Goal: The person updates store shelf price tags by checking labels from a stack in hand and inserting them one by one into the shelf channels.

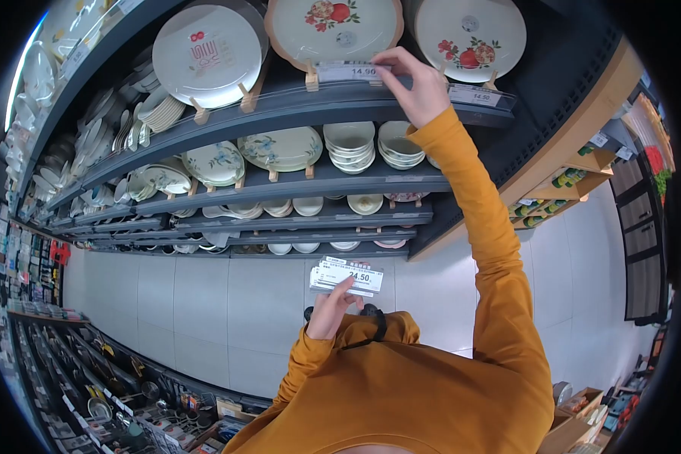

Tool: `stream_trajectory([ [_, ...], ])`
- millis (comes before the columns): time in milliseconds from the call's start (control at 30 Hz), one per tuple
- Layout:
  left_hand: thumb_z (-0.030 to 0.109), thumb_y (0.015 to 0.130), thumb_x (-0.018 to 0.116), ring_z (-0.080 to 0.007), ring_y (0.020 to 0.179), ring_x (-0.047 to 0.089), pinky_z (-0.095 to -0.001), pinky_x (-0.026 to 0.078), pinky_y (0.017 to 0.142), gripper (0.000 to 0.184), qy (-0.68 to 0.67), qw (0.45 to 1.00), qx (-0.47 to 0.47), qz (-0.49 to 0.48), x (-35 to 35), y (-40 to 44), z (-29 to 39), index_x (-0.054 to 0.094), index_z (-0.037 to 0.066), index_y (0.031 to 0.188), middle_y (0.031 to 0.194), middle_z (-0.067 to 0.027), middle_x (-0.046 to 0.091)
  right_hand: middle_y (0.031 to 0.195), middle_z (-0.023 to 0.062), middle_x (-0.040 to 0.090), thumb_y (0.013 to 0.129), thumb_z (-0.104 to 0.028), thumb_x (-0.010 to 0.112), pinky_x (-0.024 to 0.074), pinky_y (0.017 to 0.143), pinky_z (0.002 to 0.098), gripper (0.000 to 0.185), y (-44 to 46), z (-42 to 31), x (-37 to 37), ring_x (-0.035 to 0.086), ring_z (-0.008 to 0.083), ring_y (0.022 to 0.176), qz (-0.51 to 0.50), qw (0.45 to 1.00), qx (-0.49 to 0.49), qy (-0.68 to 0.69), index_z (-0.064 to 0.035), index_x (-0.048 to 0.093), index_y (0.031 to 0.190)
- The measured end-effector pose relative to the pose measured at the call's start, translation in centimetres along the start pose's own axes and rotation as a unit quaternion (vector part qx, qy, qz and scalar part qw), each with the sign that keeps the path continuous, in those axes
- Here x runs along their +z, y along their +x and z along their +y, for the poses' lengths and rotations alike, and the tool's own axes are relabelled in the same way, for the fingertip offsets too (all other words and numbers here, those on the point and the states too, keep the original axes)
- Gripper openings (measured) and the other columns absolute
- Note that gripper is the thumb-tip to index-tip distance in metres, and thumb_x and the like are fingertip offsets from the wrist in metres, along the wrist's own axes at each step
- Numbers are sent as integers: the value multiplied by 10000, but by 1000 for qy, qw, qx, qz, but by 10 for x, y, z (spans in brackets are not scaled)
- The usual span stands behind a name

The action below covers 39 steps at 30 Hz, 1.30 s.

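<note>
Price tag [346,73] extends leftward from the right hand [418,85] pinching its end; left hand [330,312] clasps price cards [342,275].

On a dark lower shelf [340,184], plates with blue flowers [280,147], leaning on small wooden stands [273,176], just beside stacks of white bowls [349,147]. Farther down, more dishes [308,206]. At upper left, a round white plate with red marks [206,57], tilted up. Under the shelving, a floor of pale grey tiles [197,303]. At right, a dark cabinet [637,227]. At lower left, kitchen tools, including a strainer [98,408], many too small to tell.
</note>
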<state>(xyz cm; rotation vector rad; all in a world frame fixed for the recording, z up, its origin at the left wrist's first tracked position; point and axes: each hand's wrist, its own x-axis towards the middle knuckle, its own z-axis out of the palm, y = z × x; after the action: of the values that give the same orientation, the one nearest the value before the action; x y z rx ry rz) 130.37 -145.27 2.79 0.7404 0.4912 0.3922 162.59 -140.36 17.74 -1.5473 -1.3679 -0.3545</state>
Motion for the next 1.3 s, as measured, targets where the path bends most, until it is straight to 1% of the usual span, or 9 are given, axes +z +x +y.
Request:
stream_trajectory([
  [100,136,962,500,-152,769,567,-292,470,659,333,3,1000,-2,-3,-3,-2,0,496,-7,1262,1226,-104,582,942,76,697,901,-118,615,521,812,288,156,11,8,2,687,211,917,7,1000,4,8,-33,604,1031],
  [233,144,969,499,-145,769,563,-290,469,667,328,14,1000,-7,-10,-5,-2,-1,498,-1,1263,1219,-95,585,983,90,663,918,-119,599,514,831,287,182,15,25,5,657,168,875,-110,989,11,99,-24,575,1072],
  [367,148,972,498,-141,769,562,-285,470,672,324,24,1000,-9,-12,-4,-3,0,499,-1,1260,1217,-89,585,1005,96,654,930,-112,581,508,852,293,188,11,10,2,637,153,894,-127,988,62,69,-28,575,1099],
  [733,154,973,506,-139,728,549,-275,466,668,307,19,1000,-22,-10,-8,-6,-3,515,-10,1232,1131,-92,611,1068,64,665,933,-123,570,485,887,286,222,7,19,-1,638,151,942,-94,991,33,94,-54,610,1140],
  [967,165,972,513,-142,726,551,-276,467,663,289,24,999,-21,-3,-5,-9,0,528,-13,1200,1062,-90,616,1043,88,663,911,-140,592,487,883,320,228,8,8,4,638,223,965,-161,985,-23,-52,-60,637,1120],
  [1000,164,971,517,-143,726,552,-278,467,660,278,21,1000,-21,2,-4,-9,0,533,-11,1187,1053,-89,615,1064,107,642,882,-133,618,473,893,346,238,0,1,5,612,274,984,-123,987,-64,-82,-58,647,1106],
  [1100,148,962,536,-146,727,557,-279,467,642,226,14,999,-13,28,-13,-10,-6,544,-4,1129,1043,-86,615,1086,107,628,859,-122,639,461,898,358,245,-29,-35,10,593,290,1002,-8,990,-115,-82,-58,653,1094],
  [1167,144,945,575,-148,708,558,-277,462,610,193,7,998,-3,64,-16,-10,-4,558,0,1072,1012,-86,621,1023,94,644,837,-142,666,490,834,346,221,-71,-68,18,606,294,951,-45,996,-83,-6,-52,671,1038],
  [1300,121,931,596,-140,653,549,-269,448,543,161,26,991,71,111,-13,-14,10,586,-10,1025,925,-82,635,923,112,664,829,-74,686,489,781,293,165,-164,-110,31,639,201,826,-147,952,143,226,7,675,972],
])
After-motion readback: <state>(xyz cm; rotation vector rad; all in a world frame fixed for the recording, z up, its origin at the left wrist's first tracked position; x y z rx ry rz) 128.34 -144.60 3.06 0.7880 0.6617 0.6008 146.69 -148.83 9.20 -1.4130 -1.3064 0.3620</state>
